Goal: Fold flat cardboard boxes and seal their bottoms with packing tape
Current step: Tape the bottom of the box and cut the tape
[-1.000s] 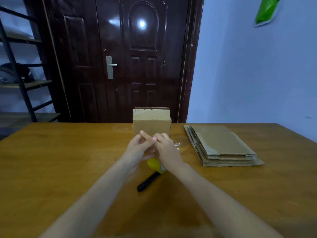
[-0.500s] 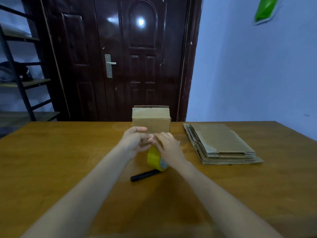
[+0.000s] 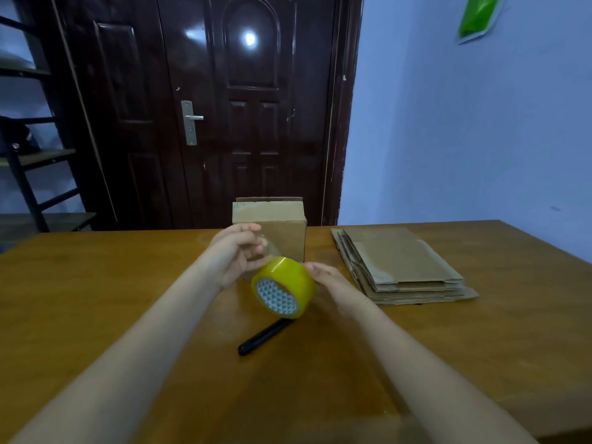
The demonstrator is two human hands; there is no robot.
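Note:
A folded-up cardboard box [image 3: 275, 224] stands at the far middle of the wooden table [image 3: 96, 299]. In front of it I hold a yellow roll of packing tape [image 3: 285, 285] in the air. My right hand [image 3: 330, 280] grips the roll from the right side. My left hand [image 3: 238, 251] pinches the clear free end of the tape, pulled a short way up and left from the roll. A stack of flat cardboard boxes [image 3: 400, 264] lies to the right.
A black pen-shaped tool [image 3: 262, 338] lies on the table under the roll. Behind the table are a dark door [image 3: 224, 107], a black metal shelf [image 3: 28, 155] at left, and a blue wall [image 3: 464, 123] at right.
The roll has risen off the table and tilted toward me. My hands have moved apart, the left drawing the tape end away from the roll.

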